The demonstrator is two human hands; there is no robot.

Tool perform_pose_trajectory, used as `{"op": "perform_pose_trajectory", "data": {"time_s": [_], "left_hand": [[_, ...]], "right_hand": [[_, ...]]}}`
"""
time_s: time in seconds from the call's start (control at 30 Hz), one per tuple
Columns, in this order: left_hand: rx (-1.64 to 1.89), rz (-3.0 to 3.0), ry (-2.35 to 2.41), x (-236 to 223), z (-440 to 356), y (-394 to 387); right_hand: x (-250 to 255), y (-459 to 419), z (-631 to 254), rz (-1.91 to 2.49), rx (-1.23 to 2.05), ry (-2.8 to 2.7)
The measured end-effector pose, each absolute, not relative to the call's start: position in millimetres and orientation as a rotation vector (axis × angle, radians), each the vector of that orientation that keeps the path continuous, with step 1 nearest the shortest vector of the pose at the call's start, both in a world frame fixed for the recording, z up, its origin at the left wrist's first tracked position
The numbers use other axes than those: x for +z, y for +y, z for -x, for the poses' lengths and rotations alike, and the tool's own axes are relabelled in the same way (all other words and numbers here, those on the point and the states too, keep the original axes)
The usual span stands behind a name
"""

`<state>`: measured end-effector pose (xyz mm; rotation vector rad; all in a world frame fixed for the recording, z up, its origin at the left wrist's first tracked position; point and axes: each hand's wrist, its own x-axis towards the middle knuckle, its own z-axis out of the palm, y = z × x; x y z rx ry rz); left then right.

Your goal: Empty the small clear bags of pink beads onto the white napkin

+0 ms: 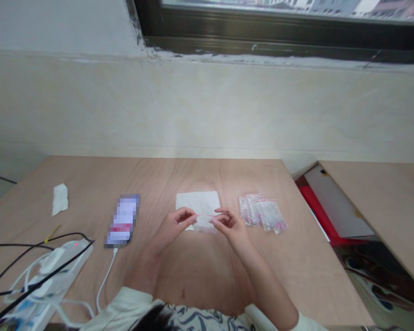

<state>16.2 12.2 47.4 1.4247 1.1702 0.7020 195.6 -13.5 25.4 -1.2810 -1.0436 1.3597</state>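
Note:
Between my two hands, a small clear zip bag [206, 224] with a thin red line along its top is stretched out over a white sheet of paper [197, 198]. My left hand [179, 221] pinches the bag's left end between thumb and fingers. At the other end, my right hand [230, 222] is closed on it with thumb and bent fingertips. The bag is so see-through that I cannot tell if anything lies inside. To the right of my right hand, several similar zip bags [262, 212] overlap, with small pink pieces showing in them.
A phone [122, 220] with a blurred screen lies left, joined to a white cable [106, 280]. Farther left are a white power strip [64, 262], black cords and a white paper scrap [60, 199]. Beyond the desk's right edge, a red item [308, 202] shows in a gap.

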Motion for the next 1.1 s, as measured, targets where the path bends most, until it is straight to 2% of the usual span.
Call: {"op": "perform_pose_trajectory", "data": {"time_s": [0.37, 0.67, 0.8, 1.1], "left_hand": [[0.603, -1.772, 1.159, 46.8, -22.1, 8.6], [0.535, -1.81, 1.06, 48.5, -33.4, 2.1], [0.573, -1.83, 1.106, 44.8, -36.0, 0.9], [0.557, -1.77, 1.136, 44.0, -29.0, 0.1]], "right_hand": [[25.2, -24.1, -201.1, 1.375, 1.292, -1.062], [29.8, -32.8, -188.9, 1.317, 1.364, -1.04], [29.4, -32.5, -183.8, 1.249, 1.522, -0.945], [24.2, -28.6, -192.2, 1.308, 1.469, -0.91]]}}
